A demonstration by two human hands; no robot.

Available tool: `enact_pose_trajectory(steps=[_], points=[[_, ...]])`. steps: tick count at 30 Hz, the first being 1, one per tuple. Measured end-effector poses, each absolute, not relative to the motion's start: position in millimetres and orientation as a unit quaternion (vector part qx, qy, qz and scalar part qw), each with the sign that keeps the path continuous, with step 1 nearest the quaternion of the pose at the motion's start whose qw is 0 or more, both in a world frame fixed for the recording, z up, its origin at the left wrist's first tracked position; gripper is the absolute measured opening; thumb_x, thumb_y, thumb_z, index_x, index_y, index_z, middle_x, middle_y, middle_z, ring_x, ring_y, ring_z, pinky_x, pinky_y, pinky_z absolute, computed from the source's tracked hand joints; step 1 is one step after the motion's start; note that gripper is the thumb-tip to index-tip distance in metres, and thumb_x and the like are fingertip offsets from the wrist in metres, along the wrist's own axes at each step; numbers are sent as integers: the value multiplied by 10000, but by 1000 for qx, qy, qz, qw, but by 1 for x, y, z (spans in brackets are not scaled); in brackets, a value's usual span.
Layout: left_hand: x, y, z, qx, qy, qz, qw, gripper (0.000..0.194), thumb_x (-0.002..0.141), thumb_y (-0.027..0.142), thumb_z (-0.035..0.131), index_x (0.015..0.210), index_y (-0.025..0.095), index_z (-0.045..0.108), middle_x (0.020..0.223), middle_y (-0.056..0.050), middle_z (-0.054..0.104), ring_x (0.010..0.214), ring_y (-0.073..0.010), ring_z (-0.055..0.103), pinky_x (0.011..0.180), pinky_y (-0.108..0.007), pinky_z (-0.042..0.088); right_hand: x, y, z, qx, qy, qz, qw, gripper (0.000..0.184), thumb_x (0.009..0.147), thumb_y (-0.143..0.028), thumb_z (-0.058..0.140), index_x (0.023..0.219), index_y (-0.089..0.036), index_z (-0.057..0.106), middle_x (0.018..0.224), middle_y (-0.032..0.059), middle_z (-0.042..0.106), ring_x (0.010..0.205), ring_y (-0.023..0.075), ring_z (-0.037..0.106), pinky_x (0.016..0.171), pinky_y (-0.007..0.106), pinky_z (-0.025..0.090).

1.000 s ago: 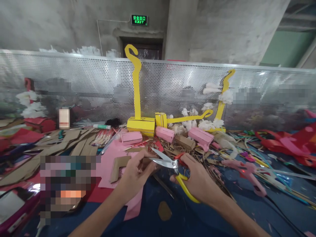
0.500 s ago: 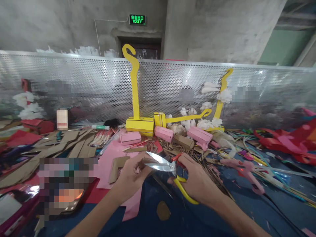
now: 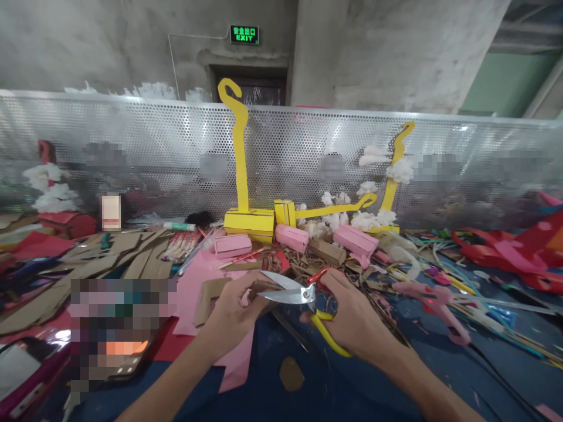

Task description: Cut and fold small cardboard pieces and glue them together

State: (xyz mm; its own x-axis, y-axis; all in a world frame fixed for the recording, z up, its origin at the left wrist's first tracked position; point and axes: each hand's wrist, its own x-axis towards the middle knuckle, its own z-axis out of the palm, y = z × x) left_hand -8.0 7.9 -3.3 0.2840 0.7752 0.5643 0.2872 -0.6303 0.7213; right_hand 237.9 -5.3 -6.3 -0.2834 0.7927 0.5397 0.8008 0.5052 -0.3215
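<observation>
My right hand (image 3: pixel 347 310) grips a pair of scissors (image 3: pixel 288 295) by its red and yellow handles, with the metal blades parted and pointing left. A small brown cardboard piece (image 3: pixel 275 286), partly hidden by fingers and blades, is pinched in my left hand (image 3: pixel 235 308). The blades lie across that cardboard beside my left fingertips. Below the hands, a brown cardboard hexagon (image 3: pixel 291 374) rests on the blue tabletop (image 3: pixel 264 404). Pink paper (image 3: pixel 237 369) and a bent cardboard strip (image 3: pixel 209 300) lie under and beside my left hand.
Yellow hooked stands (image 3: pixel 240 158) and pink paper-covered blocks (image 3: pixel 292 237) line the back, before a perforated metal screen (image 3: pixel 176 135). A pink glue gun (image 3: pixel 444 305) with a black cord lies right. Cardboard strips (image 3: pixel 105 258) are piled left; red material (image 3: pixel 514 258) sits far right.
The scissor blades have closed slightly, and the red and yellow handles have come a little nearer each other. My left hand keeps nearly the same place.
</observation>
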Motion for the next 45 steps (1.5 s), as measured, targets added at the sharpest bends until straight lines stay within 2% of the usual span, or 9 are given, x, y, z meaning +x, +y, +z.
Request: enact_pose_trajectory(steps=[10, 14, 21, 27, 33, 37, 40, 42, 45], points=[[-6, 4, 3, 770, 350, 478, 238, 210, 859, 35, 591, 913, 204, 703, 909, -10, 765, 828, -157, 704, 709, -214, 539, 237, -5, -5, -501, -804, -15, 320, 300, 796, -377, 741, 904, -223, 506, 983, 70, 602, 906, 262, 597, 773, 352, 460], [-6, 5, 2, 772, 359, 475, 224, 145, 883, 93, 609, 901, 198, 708, 896, -15, 771, 814, -165, 709, 701, -221, 539, 237, -4, -8, -512, -806, -2, 297, 306, 792, -413, 736, 840, -226, 500, 928, 49, 604, 816, 231, 592, 714, 325, 443], [-8, 7, -3, 773, 376, 472, 195, 196, 860, 56, 587, 909, 199, 713, 921, -12, 783, 828, -172, 707, 692, -224, 531, 238, -3, -8, -511, -807, -6, 295, 323, 782, -446, 728, 763, -221, 497, 815, 24, 602, 700, 190, 558, 636, 285, 396], [-7, 8, -4, 768, 382, 475, 197, 196, 861, 57, 560, 921, 193, 687, 880, -3, 764, 830, -174, 704, 704, -235, 538, 240, -1, -11, -522, -794, -28, 311, 381, 740, -471, 752, 682, -221, 470, 618, -28, 546, 552, 136, 459, 531, 243, 309], [-6, 7, -4, 763, 392, 470, 209, 62, 922, 209, 596, 922, 198, 656, 773, 8, 740, 709, -152, 695, 642, -225, 529, 243, 3, -15, -529, -782, -33, 328, 449, 776, -463, 728, 578, -216, 410, 491, -59, 462, 477, 98, 349, 486, 233, 256], [-5, 6, -3, 756, 373, 479, 246, 144, 991, 263, 512, 1004, 196, 639, 888, -26, 760, 816, -156, 708, 759, -251, 541, 244, 5, -12, -539, -764, -30, 352, 413, 780, -478, 719, 612, -222, 441, 544, -38, 530, 503, 119, 434, 501, 237, 303], [-5, 7, -4, 747, 372, 488, 256, 178, 1012, 294, 482, 1092, 198, 609, 894, -24, 746, 806, -143, 693, 792, -259, 536, 244, 3, -8, -542, -760, -17, 359, 301, 794, -442, 716, 750, -221, 517, 753, 11, 639, 663, 177, 573, 596, 256, 402], [-5, 8, -5, 743, 370, 492, 264, 180, 1003, 298, 504, 1121, 204, 602, 919, -23, 738, 807, -141, 690, 786, -256, 537, 244, 0, -6, -537, -766, -11, 353, 264, 804, -407, 715, 837, -225, 527, 886, 36, 649, 781, 211, 609, 672, 284, 438], [-6, 10, -7, 745, 358, 497, 263, 137, 970, 237, 540, 1065, 206, 635, 976, -29, 725, 857, -149, 688, 773, -247, 533, 241, -3, -4, -527, -780, 1, 337, 258, 809, -376, 720, 862, -230, 514, 947, 47, 627, 847, 230, 614, 726, 312, 457]])
